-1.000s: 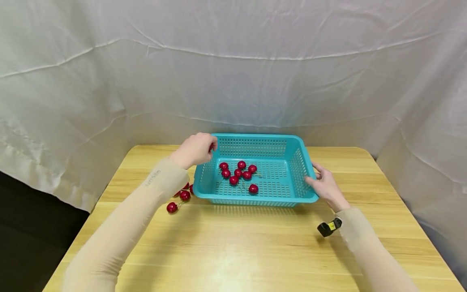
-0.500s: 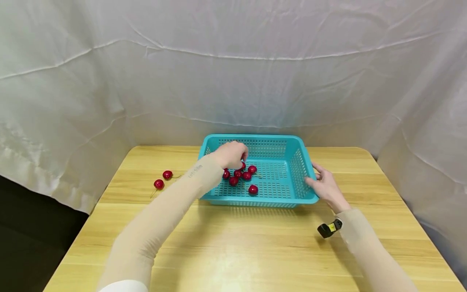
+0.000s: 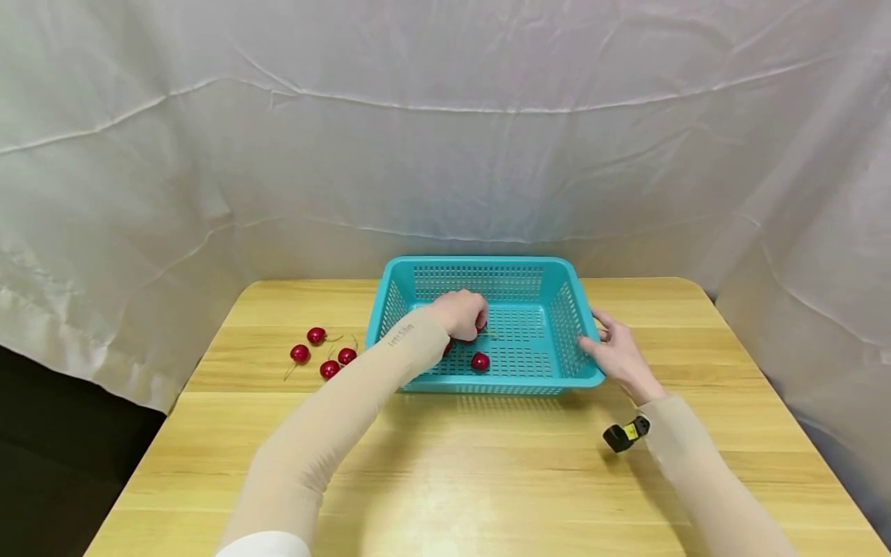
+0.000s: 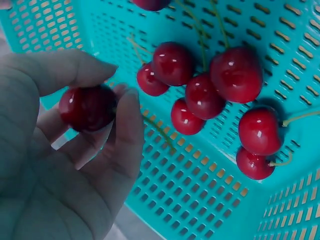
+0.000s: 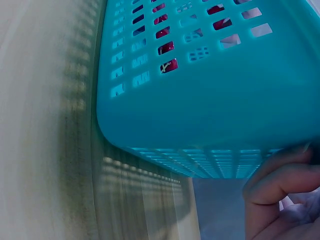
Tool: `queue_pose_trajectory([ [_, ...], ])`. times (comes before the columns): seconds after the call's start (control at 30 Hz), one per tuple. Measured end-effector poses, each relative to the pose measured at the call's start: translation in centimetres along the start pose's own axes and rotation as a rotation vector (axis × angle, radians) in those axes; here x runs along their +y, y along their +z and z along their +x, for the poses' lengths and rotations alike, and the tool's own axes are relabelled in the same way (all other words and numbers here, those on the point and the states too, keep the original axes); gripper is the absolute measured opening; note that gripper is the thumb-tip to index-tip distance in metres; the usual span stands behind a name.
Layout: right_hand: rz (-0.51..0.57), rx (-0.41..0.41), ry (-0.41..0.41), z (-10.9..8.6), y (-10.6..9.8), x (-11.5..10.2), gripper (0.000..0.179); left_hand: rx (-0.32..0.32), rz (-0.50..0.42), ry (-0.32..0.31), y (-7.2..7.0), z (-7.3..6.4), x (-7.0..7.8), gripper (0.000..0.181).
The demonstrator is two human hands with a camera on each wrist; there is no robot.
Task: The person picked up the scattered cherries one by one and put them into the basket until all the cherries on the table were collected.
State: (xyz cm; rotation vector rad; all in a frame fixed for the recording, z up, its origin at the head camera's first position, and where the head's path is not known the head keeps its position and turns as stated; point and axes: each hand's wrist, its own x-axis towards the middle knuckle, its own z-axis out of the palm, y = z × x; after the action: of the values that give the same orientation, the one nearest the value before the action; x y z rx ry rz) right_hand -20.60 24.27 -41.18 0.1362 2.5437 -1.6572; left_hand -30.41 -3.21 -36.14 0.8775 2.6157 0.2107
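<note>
My left hand [image 3: 462,312] is inside the turquoise plastic basket [image 3: 480,381], above its floor. In the left wrist view its thumb and fingers curl round a dark red cherry [image 4: 87,107] with a green stem. More cherries [image 4: 236,75] lie on the basket floor beside that hand, one cherry [image 3: 480,361] near the front wall. My right hand [image 3: 619,352] grips the basket's right end, with the thumb over the rim and the fingers outside. In the right wrist view, curled fingers [image 5: 282,185] touch the outer wall.
Several cherries [image 3: 329,369] with stems lie on the wooden table [image 3: 487,472], left of the basket. A black device [image 3: 625,435] sits at the right wrist. A pale curtain [image 3: 445,155] hangs behind the table and along its sides.
My left hand has moved from above the basket's left rim rightward and down into the basket. Loose cherries on the left are now uncovered by the arm. The right hand stays in place.
</note>
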Motion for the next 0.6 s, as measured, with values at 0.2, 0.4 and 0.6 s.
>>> queue_pose_trajectory([
  [0.2, 0.002, -0.002, -0.001, -0.07, 0.08, -0.07, 0.073, -0.055, 0.021, -0.002, 0.53, -0.11, 0.15, 0.024],
  [0.4, 0.003, -0.003, -0.003, -0.16, 0.14, -0.14, 0.073, -0.121, 0.053, -0.002, 0.75, 0.27, 0.16, 0.027],
  [0.6, 0.0, -0.003, -0.006, -0.12, 0.22, -0.16, 0.073, -0.168, 0.029, 0.011, 0.42, 0.59, -0.07, 0.029],
])
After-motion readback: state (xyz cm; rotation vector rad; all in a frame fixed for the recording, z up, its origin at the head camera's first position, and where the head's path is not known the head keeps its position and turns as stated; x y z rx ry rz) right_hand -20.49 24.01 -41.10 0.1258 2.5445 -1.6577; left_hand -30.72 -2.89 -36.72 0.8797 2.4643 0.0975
